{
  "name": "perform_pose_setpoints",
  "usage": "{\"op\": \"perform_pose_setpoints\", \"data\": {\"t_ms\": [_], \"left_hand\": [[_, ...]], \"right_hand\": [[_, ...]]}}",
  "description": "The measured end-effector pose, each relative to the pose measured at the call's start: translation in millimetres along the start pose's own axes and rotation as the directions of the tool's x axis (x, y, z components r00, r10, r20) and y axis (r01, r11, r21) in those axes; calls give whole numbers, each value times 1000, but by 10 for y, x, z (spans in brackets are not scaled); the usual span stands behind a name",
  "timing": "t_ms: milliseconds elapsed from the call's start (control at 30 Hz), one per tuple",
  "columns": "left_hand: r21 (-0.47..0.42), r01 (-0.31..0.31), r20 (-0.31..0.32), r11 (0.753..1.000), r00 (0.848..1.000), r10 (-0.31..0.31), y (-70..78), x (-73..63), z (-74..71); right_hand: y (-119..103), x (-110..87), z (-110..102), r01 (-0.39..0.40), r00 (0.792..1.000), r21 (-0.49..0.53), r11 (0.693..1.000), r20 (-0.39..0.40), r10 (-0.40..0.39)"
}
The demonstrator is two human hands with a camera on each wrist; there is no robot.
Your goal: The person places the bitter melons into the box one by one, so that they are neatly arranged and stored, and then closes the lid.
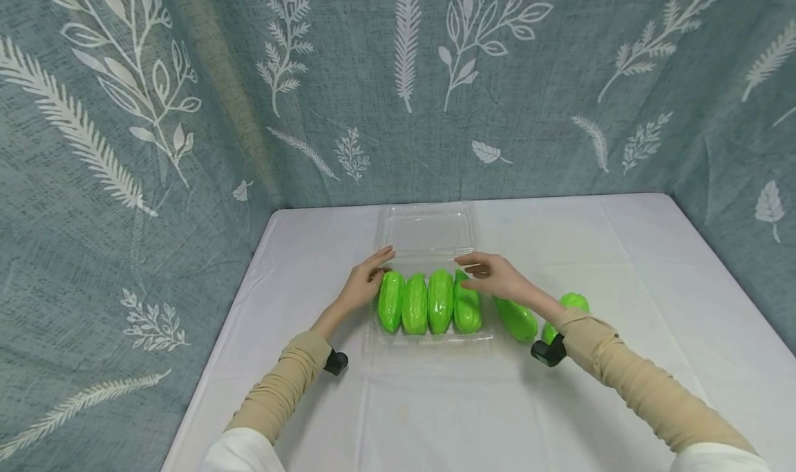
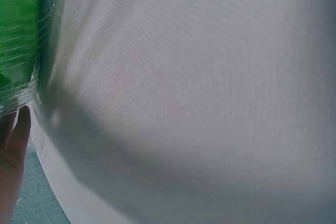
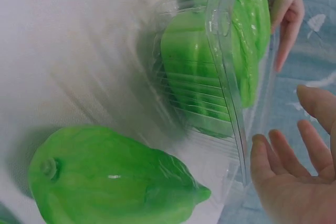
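Note:
Several glossy green papaya-like fruits [image 1: 441, 301] lie side by side in a clear plastic clamshell box [image 1: 429, 340], whose lid [image 1: 428, 229] is folded back behind it. At the box's left far corner is my left hand [image 1: 363, 282], its fingers extended and a thumb tip [image 2: 22, 124] against the clear wall. Over the right end of the box hovers my right hand [image 1: 495, 277], fingers loosely bent with nothing between them. The rightmost fruit [image 1: 468, 306] lies just under its fingertips. One loose fruit [image 3: 115, 177] rests on the cloth below my right wrist.
Another green fruit [image 1: 573, 302] lies farther right, partly hidden by my right forearm. White cloth [image 1: 622, 265] covers the table. A blue-grey leaf-patterned curtain [image 1: 373, 78] stands behind it and along both sides. Black wrist cameras [image 1: 548, 352] hang below the wrists.

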State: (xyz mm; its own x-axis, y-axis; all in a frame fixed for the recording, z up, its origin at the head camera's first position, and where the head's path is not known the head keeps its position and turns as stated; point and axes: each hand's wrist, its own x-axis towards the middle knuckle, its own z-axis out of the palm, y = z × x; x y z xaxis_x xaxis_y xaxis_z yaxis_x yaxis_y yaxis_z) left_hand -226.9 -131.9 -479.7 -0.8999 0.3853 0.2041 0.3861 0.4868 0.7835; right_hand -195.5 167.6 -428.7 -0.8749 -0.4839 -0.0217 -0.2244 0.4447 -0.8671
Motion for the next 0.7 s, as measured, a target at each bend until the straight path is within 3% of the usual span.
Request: {"op": "perform_pose_setpoints", "data": {"t_ms": [700], "left_hand": [[2, -9, -4, 1000, 1000, 9, 36, -31, -2]], "right_hand": [[87, -260, -242, -77, 994, 53, 996, -75, 81]]}}
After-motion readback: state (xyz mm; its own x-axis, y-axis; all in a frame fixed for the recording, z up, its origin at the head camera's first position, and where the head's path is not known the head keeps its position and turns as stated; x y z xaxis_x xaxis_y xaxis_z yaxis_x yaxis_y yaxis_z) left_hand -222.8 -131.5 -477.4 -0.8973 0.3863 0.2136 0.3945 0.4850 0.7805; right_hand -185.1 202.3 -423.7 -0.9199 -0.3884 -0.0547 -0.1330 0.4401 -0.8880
